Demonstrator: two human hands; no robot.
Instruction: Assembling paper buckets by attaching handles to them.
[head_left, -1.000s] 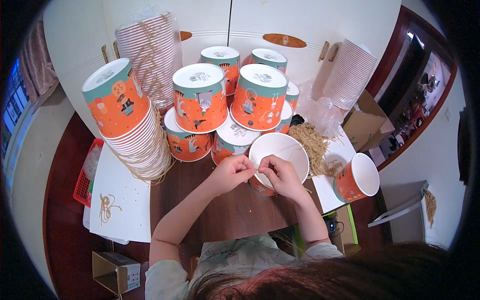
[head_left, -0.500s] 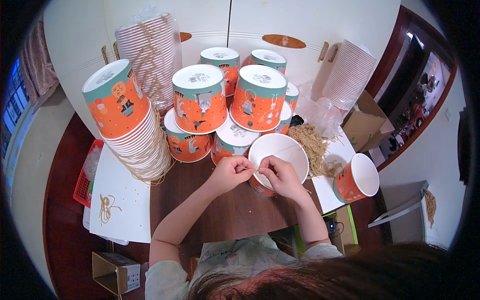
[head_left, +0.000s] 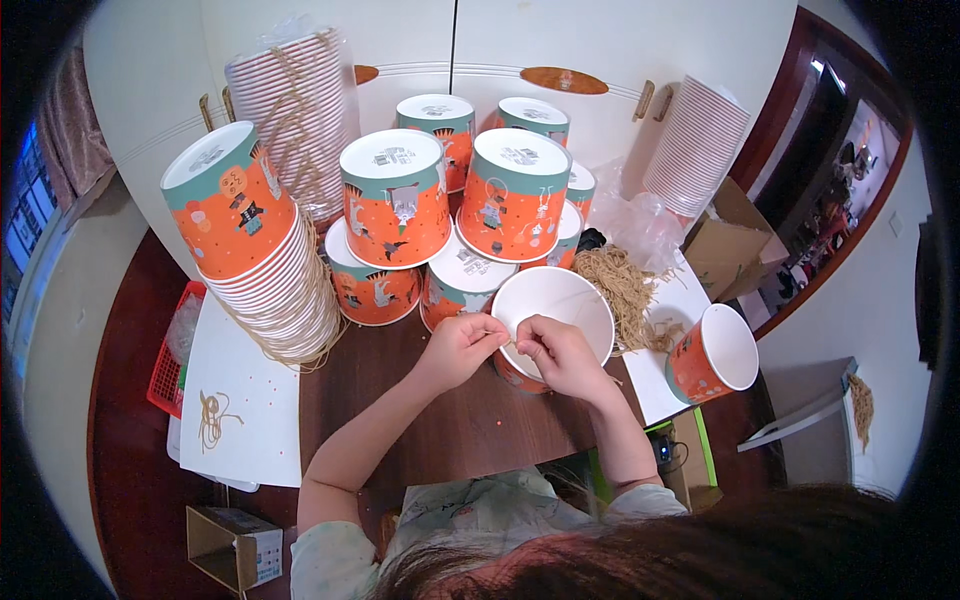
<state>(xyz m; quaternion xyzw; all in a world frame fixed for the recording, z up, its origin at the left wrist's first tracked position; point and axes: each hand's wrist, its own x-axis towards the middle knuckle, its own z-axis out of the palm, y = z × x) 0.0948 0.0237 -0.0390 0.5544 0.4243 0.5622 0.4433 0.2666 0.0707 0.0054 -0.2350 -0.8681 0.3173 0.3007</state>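
An open paper bucket (head_left: 555, 290), white inside and orange outside, stands upright on the brown table (head_left: 430, 425). At its near rim my left hand (head_left: 462, 352) and my right hand (head_left: 562, 358) meet, fingertips closed in a pinch. Between them shows a little tan cord (head_left: 510, 343); most of it is hidden by my fingers. Just beyond the bucket's right side lies a heap of tan cords (head_left: 615, 295). Behind my hands, upside-down orange and green buckets (head_left: 398, 215) are piled in two layers.
A leaning stack of nested buckets (head_left: 265, 285) with cords stands left, near a small cord bundle (head_left: 215, 420) on a white surface. More stacked buckets (head_left: 295, 125) and another stack (head_left: 697, 150) rise behind. One bucket (head_left: 728, 348) lies tilted at right. A cardboard box (head_left: 235, 550) is below.
My hands keep the same pinch at the bucket's rim, with only a very slight shift of the fingers. The whole view has moved slightly; the buckets stay where they were.
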